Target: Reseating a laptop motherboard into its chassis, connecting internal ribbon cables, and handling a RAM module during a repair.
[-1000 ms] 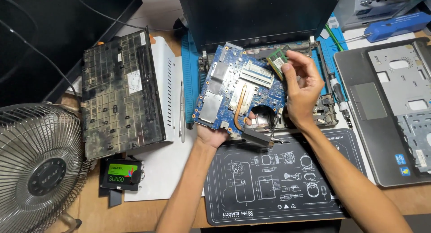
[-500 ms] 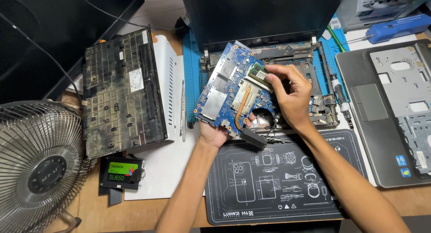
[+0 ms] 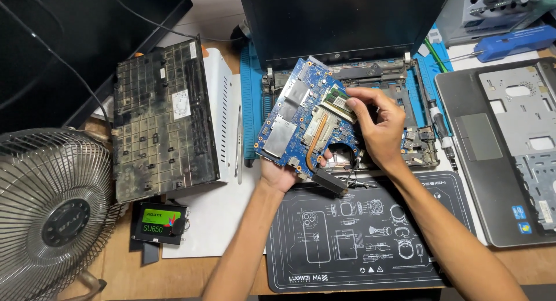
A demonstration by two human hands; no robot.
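Now memory module (image 3: 337, 102) under right fingertips (image 3: 351, 102)

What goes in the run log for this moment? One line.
left hand: holds blue laptop motherboard tilted | right hand: fingers on green memory module at board | below: black repair mat

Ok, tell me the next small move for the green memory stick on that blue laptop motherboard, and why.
Probably press the green memory stick down flat until it seats. The right hand has its fingertips on the stick's edge, which appears to sit in its slot on the blue laptop motherboard, seemingly at a slight tilt. The left hand braces the board from below.
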